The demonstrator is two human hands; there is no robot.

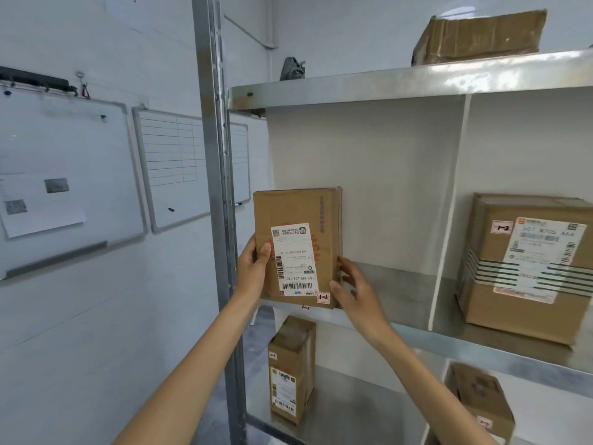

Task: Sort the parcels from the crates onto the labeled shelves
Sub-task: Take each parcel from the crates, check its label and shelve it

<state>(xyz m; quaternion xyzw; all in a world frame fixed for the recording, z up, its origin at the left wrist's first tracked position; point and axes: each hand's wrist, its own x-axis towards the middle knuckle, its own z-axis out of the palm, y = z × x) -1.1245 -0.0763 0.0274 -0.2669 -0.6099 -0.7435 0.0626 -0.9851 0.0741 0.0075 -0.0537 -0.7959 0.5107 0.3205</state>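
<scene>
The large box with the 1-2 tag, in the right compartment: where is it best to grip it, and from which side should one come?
The large box sits flat on the shelf, its labelled face turned outward and the white divider close on its left. Probably come from the open front, one hand on each side wall, low down: it looks too wide for a single grip, and there is free room on the shelf in front.

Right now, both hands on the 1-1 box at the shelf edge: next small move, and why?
Probably slide the flat box deeper into the left bay. Its 1-1 sticker seems to match the shelf tag below, the bay behind looks bare, and left hand and right hand grip it upright at the lip.
</scene>
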